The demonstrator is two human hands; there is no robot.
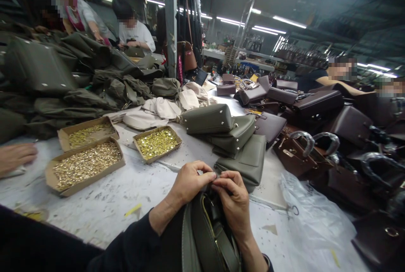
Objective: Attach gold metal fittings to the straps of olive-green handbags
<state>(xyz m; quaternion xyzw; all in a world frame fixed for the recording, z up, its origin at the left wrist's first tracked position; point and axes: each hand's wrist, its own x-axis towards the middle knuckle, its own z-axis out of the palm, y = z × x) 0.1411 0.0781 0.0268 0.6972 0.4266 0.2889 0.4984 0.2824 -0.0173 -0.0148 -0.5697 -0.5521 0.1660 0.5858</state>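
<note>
My left hand (189, 181) and my right hand (233, 198) meet fingertip to fingertip over the open top of an olive-green handbag (202, 238) that rests against me at the bottom of the view. Both hands pinch something small at the bag's upper edge; the piece itself is hidden by the fingers. A dark strap (223, 238) with gold edging runs down inside the bag below my right hand.
Three cardboard trays of gold metal fittings (87, 164) (157, 142) (87, 133) sit on the white table (120, 196). Stacked olive bags (236, 141) lie just beyond my hands, brown bags (303, 149) to the right. Another person's hand (15, 157) rests at left. Other people work farther back.
</note>
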